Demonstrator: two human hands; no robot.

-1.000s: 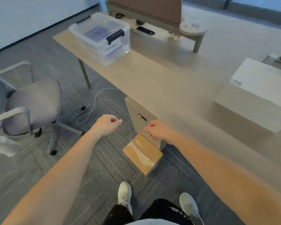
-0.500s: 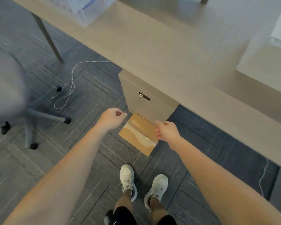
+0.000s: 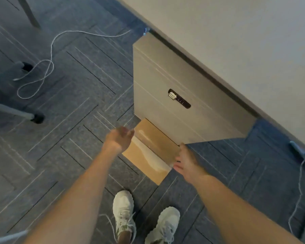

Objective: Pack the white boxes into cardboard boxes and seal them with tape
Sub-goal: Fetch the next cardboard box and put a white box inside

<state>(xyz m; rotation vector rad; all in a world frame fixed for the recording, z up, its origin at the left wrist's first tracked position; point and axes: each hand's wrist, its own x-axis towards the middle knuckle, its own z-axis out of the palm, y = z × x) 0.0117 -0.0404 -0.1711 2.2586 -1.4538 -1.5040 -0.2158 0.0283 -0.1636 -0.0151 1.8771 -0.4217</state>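
A brown cardboard box [image 3: 152, 150] with a strip of clear tape along its top lies on the carpet in front of a beige drawer cabinet [image 3: 165, 80]. My left hand [image 3: 119, 139] hovers at the box's left edge, fingers loosely spread and holding nothing. At the box's right edge is my right hand [image 3: 186, 163], fingers relaxed and extended, at or just above the cardboard. Both hands are blurred by motion. No white boxes are in view.
The desk top [image 3: 236, 41] overhangs the cabinet at the upper right. A white cable [image 3: 48, 67] loops on the carpet to the left, near a chair's base and castor [image 3: 36, 118]. My two white shoes [image 3: 123, 210] stand just behind the box.
The view has tilted down and closer to the floor. Both hands have dropped from beside each other to the two sides of the cardboard box, and their fingers have loosened.
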